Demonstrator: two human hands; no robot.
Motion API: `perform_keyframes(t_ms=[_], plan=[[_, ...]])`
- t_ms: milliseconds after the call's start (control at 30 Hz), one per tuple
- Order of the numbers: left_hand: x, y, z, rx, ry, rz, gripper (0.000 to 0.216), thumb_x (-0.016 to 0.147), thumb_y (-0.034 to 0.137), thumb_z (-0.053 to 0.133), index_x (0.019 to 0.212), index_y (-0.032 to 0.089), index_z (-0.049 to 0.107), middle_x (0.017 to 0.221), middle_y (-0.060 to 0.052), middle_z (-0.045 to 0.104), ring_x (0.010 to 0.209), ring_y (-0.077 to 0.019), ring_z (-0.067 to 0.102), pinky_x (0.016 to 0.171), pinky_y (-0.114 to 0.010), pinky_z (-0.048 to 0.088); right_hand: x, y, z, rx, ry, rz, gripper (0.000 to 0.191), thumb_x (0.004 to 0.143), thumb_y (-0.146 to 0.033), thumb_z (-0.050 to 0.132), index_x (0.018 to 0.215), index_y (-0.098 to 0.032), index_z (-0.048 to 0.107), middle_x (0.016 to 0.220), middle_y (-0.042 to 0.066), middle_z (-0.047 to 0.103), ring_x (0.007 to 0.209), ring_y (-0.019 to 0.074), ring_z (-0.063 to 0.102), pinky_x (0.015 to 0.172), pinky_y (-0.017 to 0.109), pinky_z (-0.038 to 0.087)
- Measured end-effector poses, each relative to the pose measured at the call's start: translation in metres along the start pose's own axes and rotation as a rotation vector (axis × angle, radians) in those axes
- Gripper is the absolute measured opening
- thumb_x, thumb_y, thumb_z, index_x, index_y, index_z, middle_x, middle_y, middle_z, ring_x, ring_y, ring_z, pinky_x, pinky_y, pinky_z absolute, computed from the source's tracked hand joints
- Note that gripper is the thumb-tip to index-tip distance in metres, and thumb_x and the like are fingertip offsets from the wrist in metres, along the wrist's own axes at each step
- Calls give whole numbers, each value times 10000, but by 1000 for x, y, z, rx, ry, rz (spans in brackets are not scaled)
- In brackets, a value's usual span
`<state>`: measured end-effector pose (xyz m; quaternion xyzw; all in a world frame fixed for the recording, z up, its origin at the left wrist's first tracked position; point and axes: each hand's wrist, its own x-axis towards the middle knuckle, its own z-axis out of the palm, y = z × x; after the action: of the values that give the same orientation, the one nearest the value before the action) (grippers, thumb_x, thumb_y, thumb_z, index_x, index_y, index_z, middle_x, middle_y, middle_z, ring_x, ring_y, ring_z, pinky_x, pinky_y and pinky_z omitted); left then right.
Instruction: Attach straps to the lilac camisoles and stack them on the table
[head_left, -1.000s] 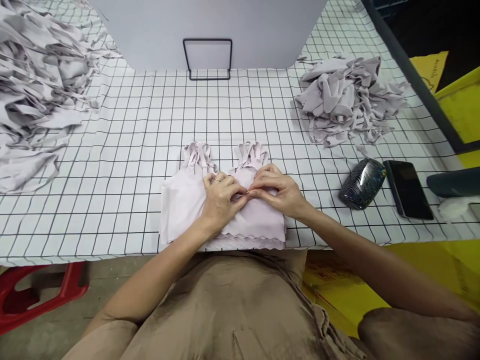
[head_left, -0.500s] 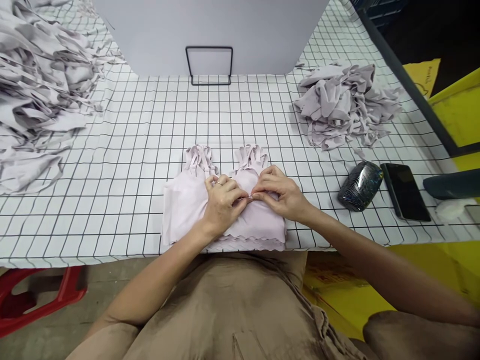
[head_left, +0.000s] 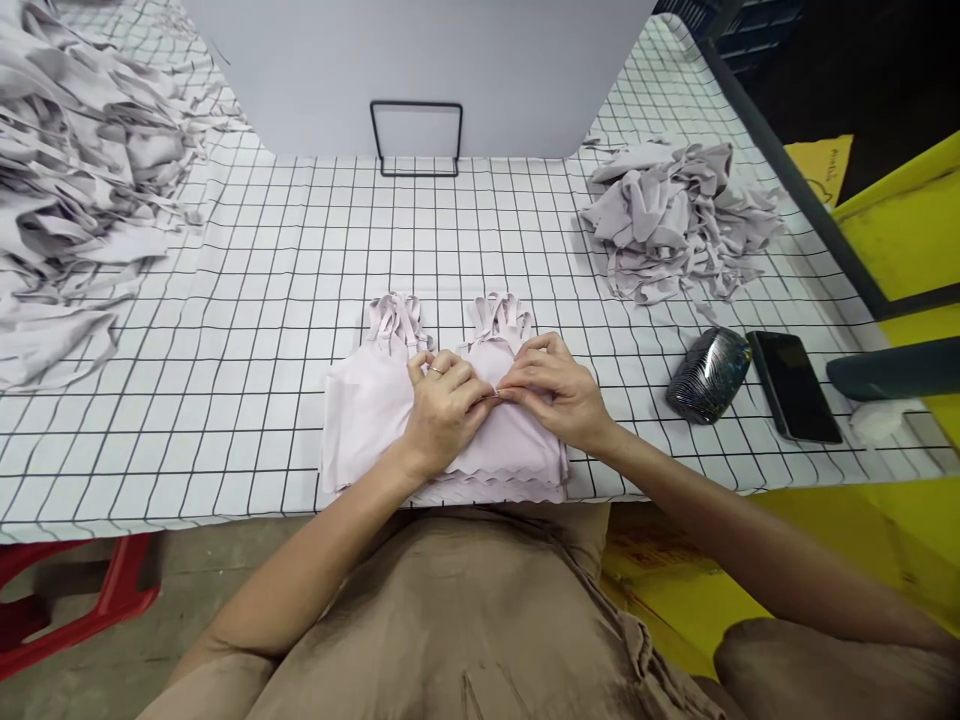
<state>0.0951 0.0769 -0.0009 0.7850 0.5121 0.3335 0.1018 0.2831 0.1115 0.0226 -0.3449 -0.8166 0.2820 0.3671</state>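
While both forearms reach in from the near edge and angle toward each other, the left hand and the right hand meet fingertip to fingertip over a stack of pale pink tops. The stack lies at the near edge of the grid-patterned tabletop, straps bunched at its far side and scalloped hems facing the person. The left hand is curled nearly closed, knuckles up, with a ring on one finger, its thumb and forefinger pinching the fabric of the uppermost top at the middle of the neckline. The right hand mirrors it, fingers bent and pressed tight on the same spot, where a tiny metal glint shows, too small to identify. To the right lie a dark glossy pouch and, just beside it, a black phone. Loose heaps of grey-lilac garments sit at far right and far left, well apart from the hands
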Motion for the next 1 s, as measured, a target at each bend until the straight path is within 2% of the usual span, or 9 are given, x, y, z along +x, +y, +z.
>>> perform_keyframes(t_ms=[133, 333, 533, 700, 1000], plan=[[0, -1, -1, -26, 40, 25, 173, 936, 317, 659, 783, 245, 695, 781, 7, 702, 887, -208, 587, 975, -435, 274, -1, 3, 2, 28, 10, -6, 124, 903, -237, 676, 809, -280, 745, 743, 16, 711, 843, 228, 556, 871, 477, 448], [1, -1, -2, -117, -8, 12, 169, 949, 258, 628, 787, 240, 670, 894, 20, 773, 907, -196, 627, 965, -425, 312, -4, 2, 3, 52, 33, 61, 108, 885, -304, 713, 785, -272, 738, 714, 24, 686, 873, 241, 533, 848, 458, 458], [2, -2, 0, -167, 42, 41, 163, 932, 225, 647, 769, 218, 642, 838, 24, 770, 849, -176, 640, 920, -395, 359, -4, -1, 5, 107, 47, 101, 100, 891, -233, 703, 800, -258, 735, 728, 26, 671, 857, 223, 529, 806, 417, 461], [1, -3, 2, -175, 138, 92, 157, 906, 187, 674, 757, 203, 627, 800, 29, 760, 805, -169, 634, 892, -390, 358, -4, 0, 5, 136, 62, 82, 85, 887, -215, 710, 823, -260, 745, 735, 20, 671, 856, 216, 535, 796, 401, 459], [0, -3, 3, -166, 144, 92, 161, 911, 176, 660, 758, 206, 619, 796, 33, 756, 807, -170, 626, 913, -401, 340, -4, 0, 7, 117, 56, 78, 89, 903, -252, 701, 825, -256, 742, 730, 21, 664, 832, 210, 535, 802, 408, 451]])
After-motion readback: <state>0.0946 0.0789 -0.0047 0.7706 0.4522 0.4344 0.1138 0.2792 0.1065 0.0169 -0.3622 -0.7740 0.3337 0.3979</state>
